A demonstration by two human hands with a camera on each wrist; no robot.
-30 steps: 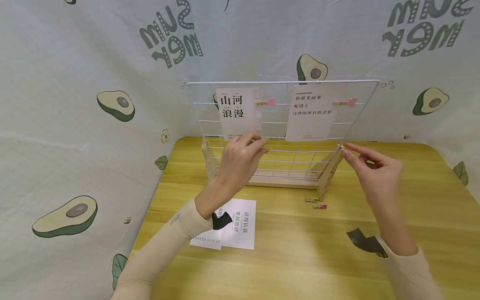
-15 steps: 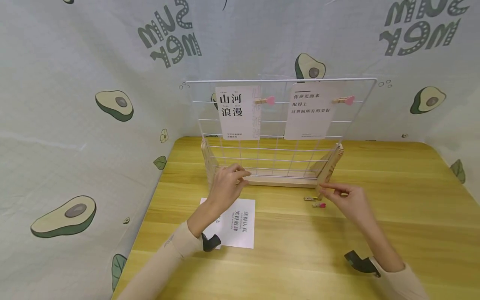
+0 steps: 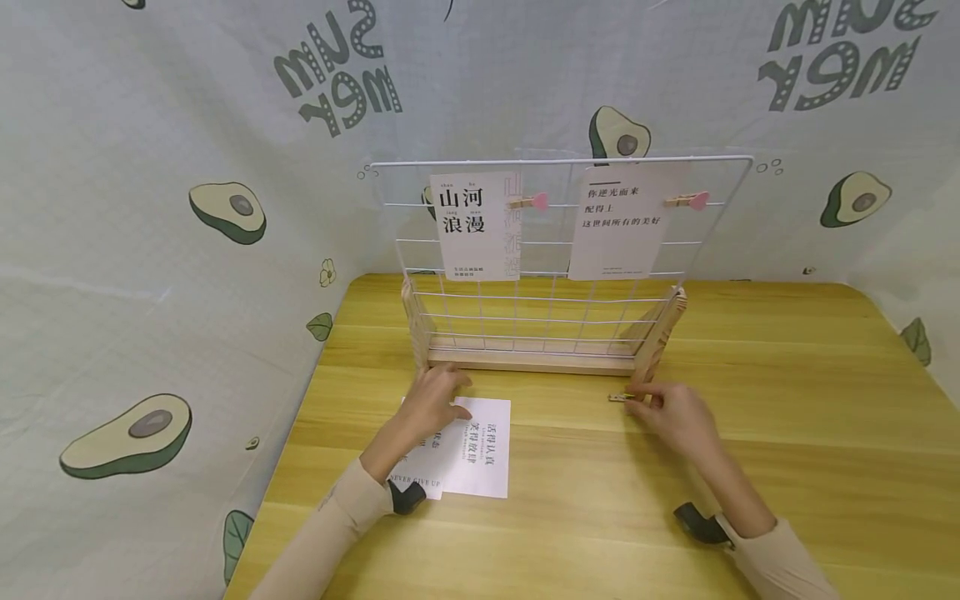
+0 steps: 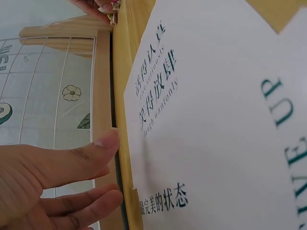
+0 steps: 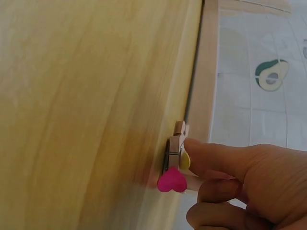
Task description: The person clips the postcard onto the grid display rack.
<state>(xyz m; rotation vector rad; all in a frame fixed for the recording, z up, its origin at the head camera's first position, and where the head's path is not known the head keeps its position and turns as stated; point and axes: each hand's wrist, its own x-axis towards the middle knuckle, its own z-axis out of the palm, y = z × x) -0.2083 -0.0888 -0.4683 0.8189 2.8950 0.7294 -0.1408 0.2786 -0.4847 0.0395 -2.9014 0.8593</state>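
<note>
My left hand point(image 3: 430, 402) hovers at the white printed cards point(image 3: 483, 454), which overlap on the table. Its thumb and fingers are spread apart with nothing between them, as the left wrist view point(image 4: 67, 182) confirms. Over at the right, my right hand point(image 3: 678, 419) has its thumb and curled forefinger at two small wooden clothespins. One clothespin bears a pink heart point(image 5: 171, 180), the other a yellow piece point(image 5: 185, 160). The fingertips seem to touch them, but whether they pinch one is unclear. In the head view the hand hides the pink-heart clothespin.
Behind the hands stands a white wire grid point(image 3: 551, 321) in a wooden base point(image 3: 540, 362). Two cards hang on it, one point(image 3: 480, 242) left and one point(image 3: 618, 242) right, each beside a pink-heart clothespin. A patterned cloth point(image 3: 487, 83) rises behind the table point(image 3: 787, 417).
Both hands have come down from the grid: the left to the cards, the right to the clothespins on the table. The two hanging cards stay on the grid.
</note>
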